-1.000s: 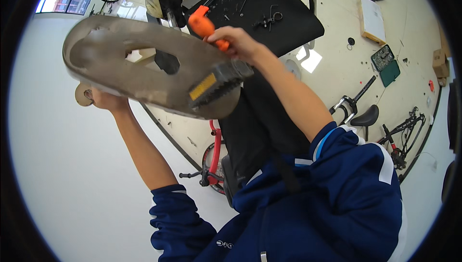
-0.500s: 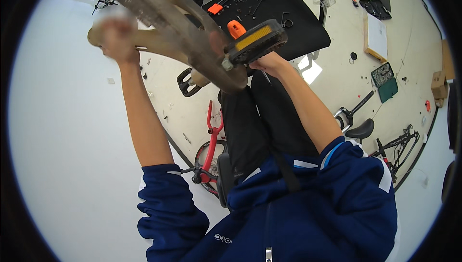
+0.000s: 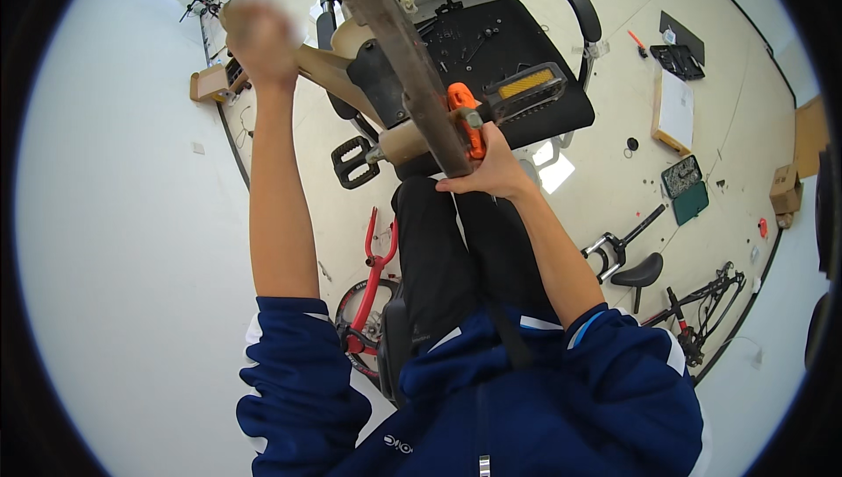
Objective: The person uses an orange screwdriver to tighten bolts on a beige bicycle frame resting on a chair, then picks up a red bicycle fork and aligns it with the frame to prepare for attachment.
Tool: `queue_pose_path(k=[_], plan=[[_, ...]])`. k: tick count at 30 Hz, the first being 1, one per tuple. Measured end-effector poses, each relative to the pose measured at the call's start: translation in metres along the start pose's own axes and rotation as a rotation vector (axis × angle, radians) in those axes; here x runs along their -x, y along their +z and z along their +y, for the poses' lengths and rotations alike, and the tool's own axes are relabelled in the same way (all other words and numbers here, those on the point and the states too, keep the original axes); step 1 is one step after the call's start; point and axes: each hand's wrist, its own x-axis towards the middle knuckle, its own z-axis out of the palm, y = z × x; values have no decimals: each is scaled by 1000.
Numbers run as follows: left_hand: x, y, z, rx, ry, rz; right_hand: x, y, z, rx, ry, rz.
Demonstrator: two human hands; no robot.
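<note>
A tan-brown bicycle frame [image 3: 340, 82] is held up over my lap, with a long, dark brown chain guard [image 3: 412, 52] slanting across it. My left hand [image 3: 263, 43], blurred, is closed round the far left end of the frame. My right hand [image 3: 495, 166] is closed on a screwdriver [image 3: 466, 113] with an orange handle, its thumb against the chain guard's lower end. The screwdriver's shaft is mostly hidden. One black pedal [image 3: 354, 162] sticks out left of the frame; another pedal [image 3: 528, 87], with a yellow reflector, sits beyond my right hand.
A black office chair [image 3: 561, 113] ahead bears small parts and tools. A red bicycle fork [image 3: 379, 258] lies left of my legs. On the right floor are a silver fork [image 3: 614, 249], a saddle [image 3: 640, 274], a black bicycle frame [image 3: 702, 310] and a green case [image 3: 690, 203].
The frame has turned, its chain guard now steeper and the reflector pedal further right. My left hand has moved up and right. My right thumb has come round onto the chain guard's lower end.
</note>
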Motion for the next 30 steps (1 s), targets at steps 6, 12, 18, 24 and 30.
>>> queue_pose_path(k=[6,12,18,24,30], plan=[[2,15,23,-9,-59,37,-11,-28,17,-173,-10,-43],[-4,27,47,52,-210,73,-21,-36,31,-410,-54,-78],[-15,52,40,11,-192,52,-32,-62,73,-777,77,-163],[-24,64,51,-73,-286,53,-31,-65,34,-708,95,-154],[17,78,113,-436,87,301,-13,-54,16,-540,21,-90]])
